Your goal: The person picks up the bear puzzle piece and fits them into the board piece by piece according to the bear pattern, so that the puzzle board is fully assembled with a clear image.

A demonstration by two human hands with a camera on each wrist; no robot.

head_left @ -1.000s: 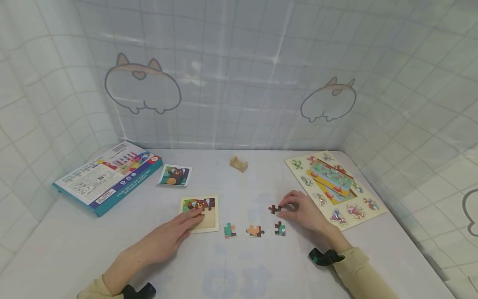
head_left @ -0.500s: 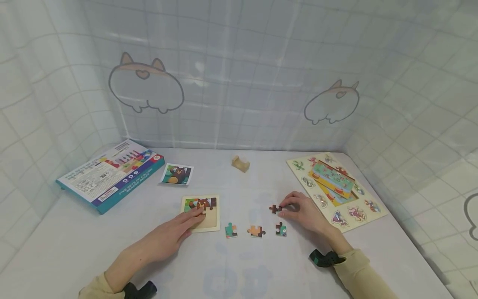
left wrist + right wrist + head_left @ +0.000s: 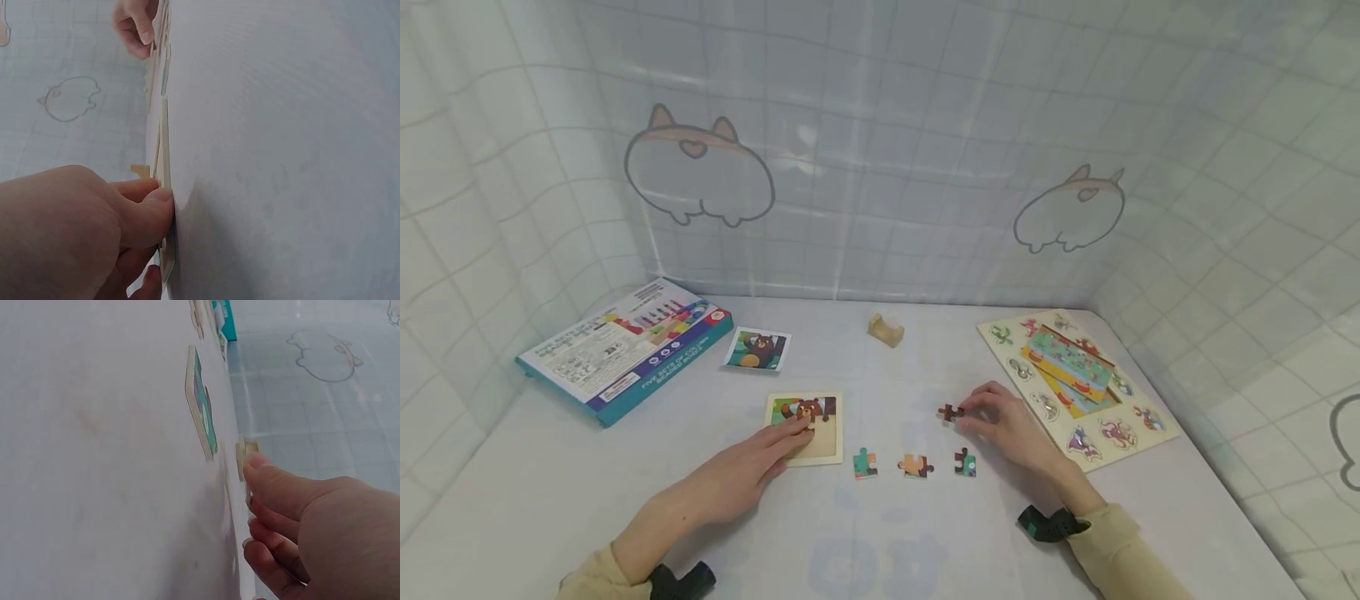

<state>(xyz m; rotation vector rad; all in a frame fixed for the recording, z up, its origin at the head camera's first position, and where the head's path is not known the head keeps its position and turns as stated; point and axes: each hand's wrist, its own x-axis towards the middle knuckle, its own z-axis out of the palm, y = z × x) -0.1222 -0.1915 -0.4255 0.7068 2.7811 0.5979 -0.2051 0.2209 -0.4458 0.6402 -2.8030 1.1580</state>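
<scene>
My right hand (image 3: pixel 1006 423) pinches a dark brown jigsaw piece (image 3: pixel 948 412) between thumb and fingers, just over the table. In the right wrist view the thumb tip covers part of that piece. My left hand (image 3: pixel 741 475) lies with fairly straight fingers on the left side of a square wooden puzzle tray (image 3: pixel 838 429). Bear picture pieces (image 3: pixel 808 407) fill the tray's upper part; bare wood shows below. Between the hands lie a green-and-orange piece (image 3: pixel 864 463), an orange-and-brown piece (image 3: pixel 916 466) and a green-and-brown piece (image 3: pixel 965 462).
A bear picture card (image 3: pixel 757 349) lies behind the tray, beside a teal-edged box (image 3: pixel 625 350) at left. A small wooden block with a notch (image 3: pixel 886 330) stands at the back. At right is an animal puzzle board (image 3: pixel 1078 446) with colourful cards (image 3: pixel 1070 367) on it.
My right hand has lifted and shifted slightly with the dark brown jigsaw piece, which has tilted a little. The left hand stays on the tray. The head view has shifted slightly.
</scene>
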